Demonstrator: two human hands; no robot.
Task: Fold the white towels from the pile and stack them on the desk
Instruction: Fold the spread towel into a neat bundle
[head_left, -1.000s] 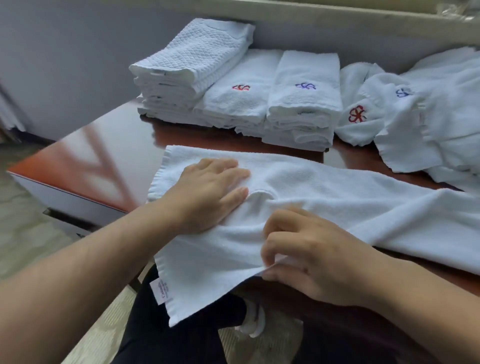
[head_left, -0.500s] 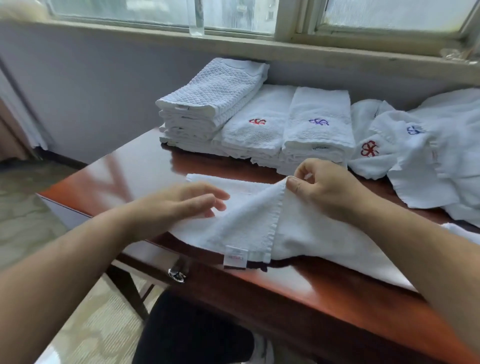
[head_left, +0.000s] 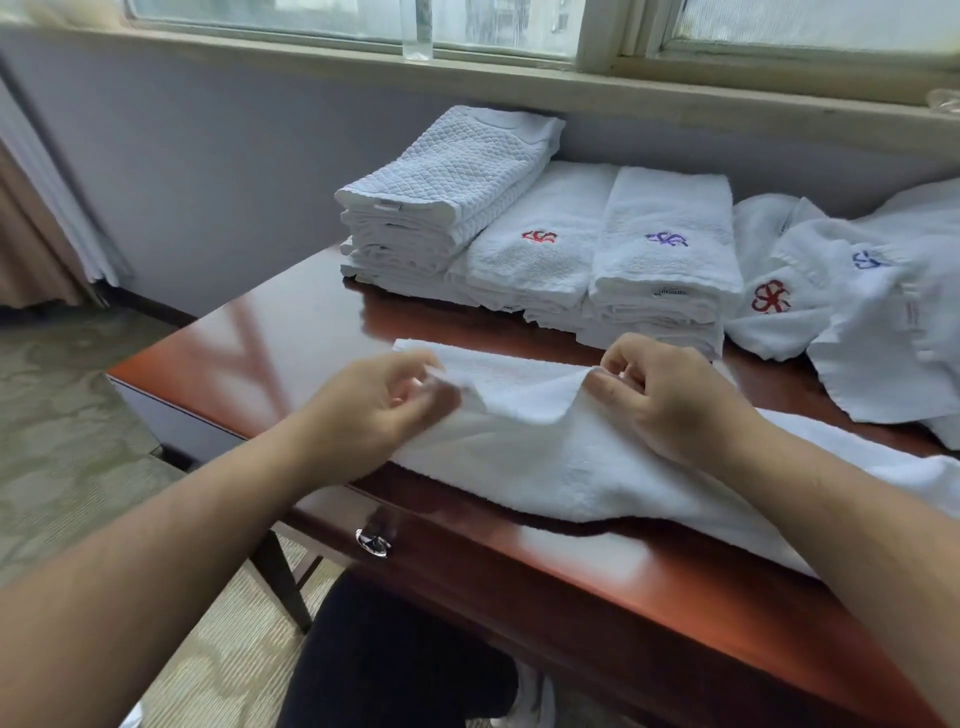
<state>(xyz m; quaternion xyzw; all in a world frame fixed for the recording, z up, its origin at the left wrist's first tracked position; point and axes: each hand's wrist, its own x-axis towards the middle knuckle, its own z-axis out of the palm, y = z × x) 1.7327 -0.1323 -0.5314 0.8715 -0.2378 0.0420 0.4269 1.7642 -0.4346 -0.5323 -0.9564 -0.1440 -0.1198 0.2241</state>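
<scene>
Here, from the head view, a towel (head_left: 587, 457) lies across the near part of the table (head_left: 291, 332), its folded edge lifted between the two hands. The left hand (head_left: 379, 410) pinches that edge with curled fingers (head_left: 415, 387); the right hand (head_left: 670, 400) pinches it too, further right. Behind, against the wall, stand three stacks (head_left: 540, 244) of folded towels, side by side. To their right lies the loose pile (head_left: 857, 301). A drawer knob (head_left: 373, 541) shows below the table's edge.

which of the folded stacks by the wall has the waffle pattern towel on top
The left stack, the tallest. Its top towel is quilted with no emblem, while the middle stack shows a red emblem and the right stack a purple one.
</scene>
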